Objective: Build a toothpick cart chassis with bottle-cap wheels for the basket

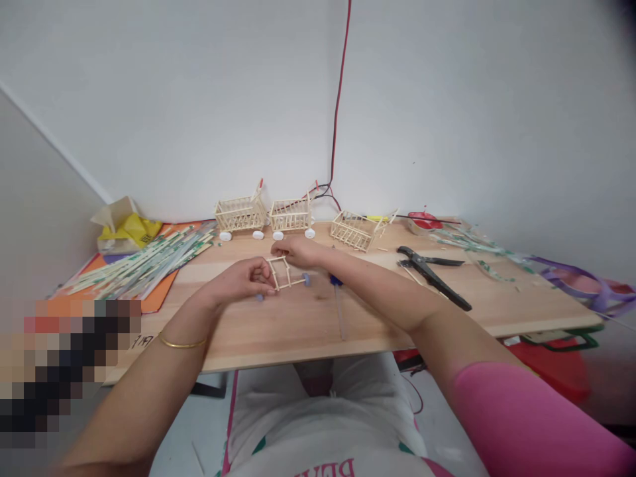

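Note:
Between my hands is a small rectangular frame of pale wooden sticks (289, 271), with a grey-blue wheel (307, 279) on its right side and another low on its left. My left hand (247, 278) grips the frame's left edge with bent fingers. Over the frame's far corner, my right hand (294, 250) has its fingertips pinched together at the upper left end. Whatever small piece may sit in that pinch is hidden. A screwdriver with a blue handle (336, 280) lies just right of the frame, partly under my right forearm.
Behind my hands stand two stick-built carts with white wheels (241, 215) (291, 216) and a tilted stick basket (354, 230). Paper-wrapped chopsticks (149, 265) pile up at left. Black-handled cutters (432, 275) lie at right, near a red tape roll (423, 222) and torn wrappers (477, 242).

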`<state>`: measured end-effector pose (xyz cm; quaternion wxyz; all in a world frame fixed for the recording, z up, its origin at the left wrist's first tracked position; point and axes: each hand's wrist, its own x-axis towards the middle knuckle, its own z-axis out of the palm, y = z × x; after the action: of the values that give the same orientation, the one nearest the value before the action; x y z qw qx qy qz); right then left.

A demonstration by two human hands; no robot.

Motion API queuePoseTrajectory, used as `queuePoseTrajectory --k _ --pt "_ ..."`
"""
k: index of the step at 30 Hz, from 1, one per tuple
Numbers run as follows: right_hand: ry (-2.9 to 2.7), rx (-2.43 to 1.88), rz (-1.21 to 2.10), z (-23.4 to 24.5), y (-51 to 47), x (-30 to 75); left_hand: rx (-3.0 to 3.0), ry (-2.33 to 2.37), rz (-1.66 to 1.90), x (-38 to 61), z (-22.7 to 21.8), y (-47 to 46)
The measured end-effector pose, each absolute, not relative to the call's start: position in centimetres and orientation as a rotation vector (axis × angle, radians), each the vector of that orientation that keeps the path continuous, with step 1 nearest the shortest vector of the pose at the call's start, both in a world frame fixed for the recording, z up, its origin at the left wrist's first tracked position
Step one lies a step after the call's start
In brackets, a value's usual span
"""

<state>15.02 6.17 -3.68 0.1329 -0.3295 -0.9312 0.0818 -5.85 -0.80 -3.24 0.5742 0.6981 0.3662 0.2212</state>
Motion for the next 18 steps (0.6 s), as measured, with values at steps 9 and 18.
queuePoseTrajectory --k 9,18 --pt "-2.746 -0.881 0.367 -3.1 6.5 13.9 2.064 1.116 0.750 -8.8 -1.3 -0.3" --pt "-2.482 -1.081 0.210 -0.8 3.6 17.8 2.352 1.061 0.750 -8.1 -1.8 0.1"
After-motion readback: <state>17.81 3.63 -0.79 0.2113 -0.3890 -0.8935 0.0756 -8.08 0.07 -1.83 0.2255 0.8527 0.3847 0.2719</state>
